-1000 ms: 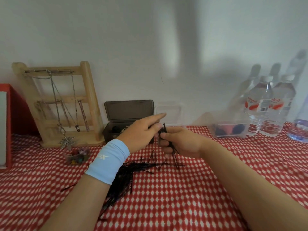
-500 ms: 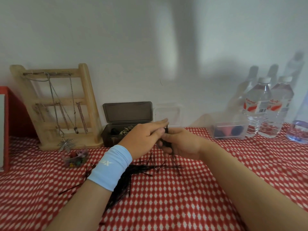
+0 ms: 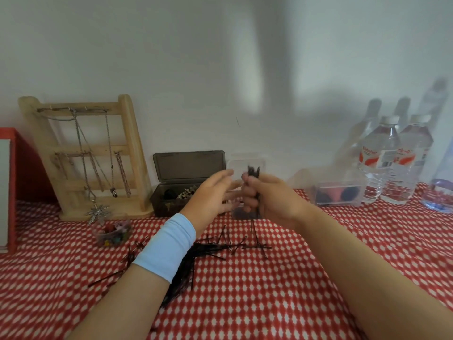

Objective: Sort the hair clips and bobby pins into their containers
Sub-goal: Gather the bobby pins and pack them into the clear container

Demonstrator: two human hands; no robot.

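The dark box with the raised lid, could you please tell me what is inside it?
Inside the dark box lie a black piece and a paler toothed clip, too blurred to name surely. The left hand covers its right end.

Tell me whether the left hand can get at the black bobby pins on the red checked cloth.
Probably yes. The left hand is open and empty, and the pile of thin black metal bobby pins lies uncovered on the red checked cloth below it; only its light blue wristband hides part.
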